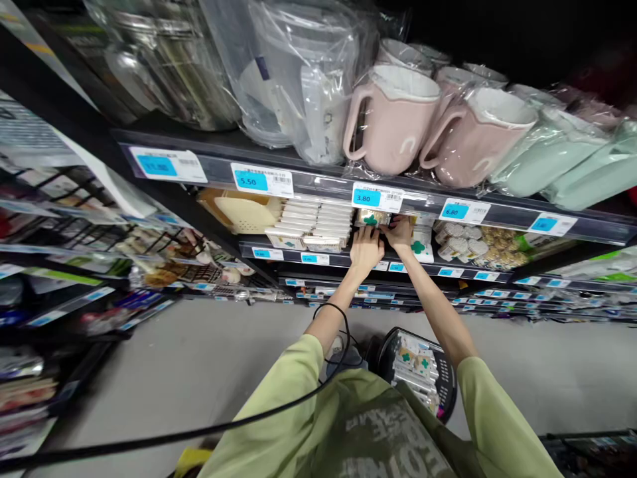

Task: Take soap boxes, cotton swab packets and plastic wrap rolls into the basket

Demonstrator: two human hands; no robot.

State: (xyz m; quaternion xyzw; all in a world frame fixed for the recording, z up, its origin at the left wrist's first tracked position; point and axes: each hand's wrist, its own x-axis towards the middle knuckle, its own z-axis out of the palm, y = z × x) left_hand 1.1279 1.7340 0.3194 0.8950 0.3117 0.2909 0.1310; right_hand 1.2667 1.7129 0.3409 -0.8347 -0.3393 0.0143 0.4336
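Observation:
Both my arms reach out to a shop shelf point(318, 255). My left hand point(365, 250) and my right hand point(399, 234) are closed together on a small clear packet with a green cross label point(371, 219), at the shelf's front edge under the 3.80 price tag point(377, 197). Another packet with the same green label point(419, 247) stands just right of my right hand. White stacked boxes point(313, 226) sit to the left of my hands.
Pink mugs point(393, 119) and mint mugs point(557, 159) in plastic wrap fill the shelf above. A black basket point(438, 378) with more green-label packets stands on the grey floor below my arms. A black cable point(279, 411) crosses my shirt. Wire racks point(74, 252) are on the left.

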